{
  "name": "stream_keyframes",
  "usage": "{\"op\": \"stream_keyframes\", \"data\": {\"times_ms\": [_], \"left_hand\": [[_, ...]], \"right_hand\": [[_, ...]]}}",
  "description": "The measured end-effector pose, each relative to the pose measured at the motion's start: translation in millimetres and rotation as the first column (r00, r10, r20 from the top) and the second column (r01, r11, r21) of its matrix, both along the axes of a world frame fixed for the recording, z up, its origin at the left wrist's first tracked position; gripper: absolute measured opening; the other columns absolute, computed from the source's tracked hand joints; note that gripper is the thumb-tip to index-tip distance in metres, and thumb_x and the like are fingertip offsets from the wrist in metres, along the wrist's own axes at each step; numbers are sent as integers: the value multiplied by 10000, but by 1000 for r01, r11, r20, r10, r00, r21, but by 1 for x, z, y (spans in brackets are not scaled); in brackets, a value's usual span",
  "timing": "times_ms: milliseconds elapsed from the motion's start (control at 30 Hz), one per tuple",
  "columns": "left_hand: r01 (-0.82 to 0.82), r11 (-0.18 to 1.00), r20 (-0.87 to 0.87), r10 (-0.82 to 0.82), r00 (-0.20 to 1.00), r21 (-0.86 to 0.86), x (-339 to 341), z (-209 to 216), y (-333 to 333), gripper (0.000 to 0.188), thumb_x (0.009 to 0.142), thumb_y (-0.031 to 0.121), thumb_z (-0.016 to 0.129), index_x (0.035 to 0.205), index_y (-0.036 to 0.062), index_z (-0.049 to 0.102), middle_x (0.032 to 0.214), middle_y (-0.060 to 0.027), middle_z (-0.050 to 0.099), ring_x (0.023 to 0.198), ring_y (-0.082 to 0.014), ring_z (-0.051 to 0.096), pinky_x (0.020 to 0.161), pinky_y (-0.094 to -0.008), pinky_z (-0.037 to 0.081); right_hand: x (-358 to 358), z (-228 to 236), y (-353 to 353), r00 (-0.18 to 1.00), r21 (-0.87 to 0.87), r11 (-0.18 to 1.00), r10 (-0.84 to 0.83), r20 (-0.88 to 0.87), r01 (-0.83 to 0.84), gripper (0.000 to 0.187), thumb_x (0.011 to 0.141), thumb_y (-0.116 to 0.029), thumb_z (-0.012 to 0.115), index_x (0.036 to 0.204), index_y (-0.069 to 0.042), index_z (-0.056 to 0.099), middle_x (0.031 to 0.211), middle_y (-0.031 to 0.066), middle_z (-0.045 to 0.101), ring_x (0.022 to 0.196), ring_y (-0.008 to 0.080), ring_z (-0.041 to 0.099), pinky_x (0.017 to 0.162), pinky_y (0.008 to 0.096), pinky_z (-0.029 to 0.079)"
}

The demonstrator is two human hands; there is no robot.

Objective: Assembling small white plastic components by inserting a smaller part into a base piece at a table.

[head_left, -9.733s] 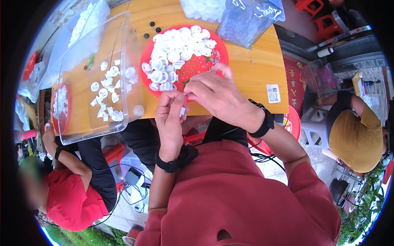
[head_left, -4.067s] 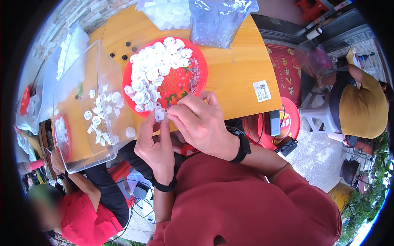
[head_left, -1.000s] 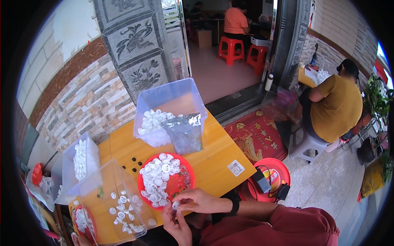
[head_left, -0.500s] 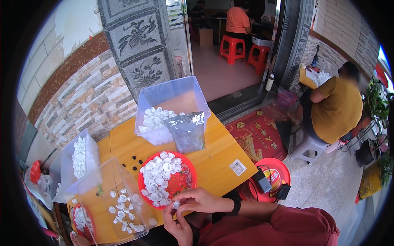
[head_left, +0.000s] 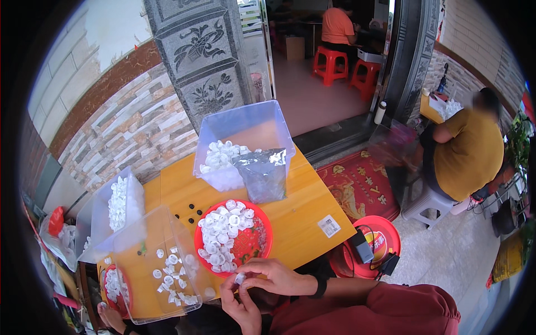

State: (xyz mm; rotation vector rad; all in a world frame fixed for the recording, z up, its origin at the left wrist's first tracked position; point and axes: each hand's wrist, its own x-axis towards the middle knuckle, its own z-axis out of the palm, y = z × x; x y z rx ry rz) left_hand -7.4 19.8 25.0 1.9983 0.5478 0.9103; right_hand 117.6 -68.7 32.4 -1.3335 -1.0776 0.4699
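Both hands meet at the near edge of the wooden table point(head_left: 304, 209), just below a round red tray point(head_left: 269, 245). My left hand point(head_left: 243, 310) pinches a small white plastic piece point(head_left: 240, 278) from below and left. On the same piece, from the right, the fingers of my right hand point(head_left: 279, 277) are closed; its wrist wears a dark band. Fingers partly cover the piece, so its exact kind is unclear. Many similar white cap-like pieces point(head_left: 220, 231) are heaped in the tray's left part, and tiny clear bits point(head_left: 258, 237) lie on its right side.
A clear bin point(head_left: 245, 120) with white pieces and a grey plastic bag point(head_left: 262, 178) stand behind the tray. Leftward are a clear box point(head_left: 156, 223) and another person's hand point(head_left: 113, 318). A red stool point(head_left: 393, 237) bears a power bank-like block. A person point(head_left: 466, 148) sits farther right.
The whole scene has shifted slightly rightward in the picture as the view turned. Both hands keep hold of the white piece, with only slight finger movement.
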Motion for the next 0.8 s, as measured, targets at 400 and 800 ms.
{"op": "stream_keyframes", "data": {"times_ms": [400, 800], "left_hand": [[-20, 993, 16, 18, 1000, 115, -4, 7, -3, 194, 923, -19, 531, 1113, -37, 562, 993, -120, 612, 869, -185, 614, 761, -290, 496], [49, 997, 78, -45, 996, -57, 10, 13, 6, 214, 886, -21, 554, 1098, -36, 578, 961, -160, 606, 845, -270, 624, 764, -337, 498]], "right_hand": [[-8, -1, -2, 1000, 61, 998, 16, -25, -15, 334, 908, -178, 651, 1184, 1, 593, 1014, 134, 624, 954, 273, 610, 830, 346, 484], [6, 8, 2, 1000, 31, 1000, 5, -27, -4, 370, 894, -160, 681, 1214, 4, 592, 1021, 119, 636, 919, 214, 624, 800, 315, 496]]}}
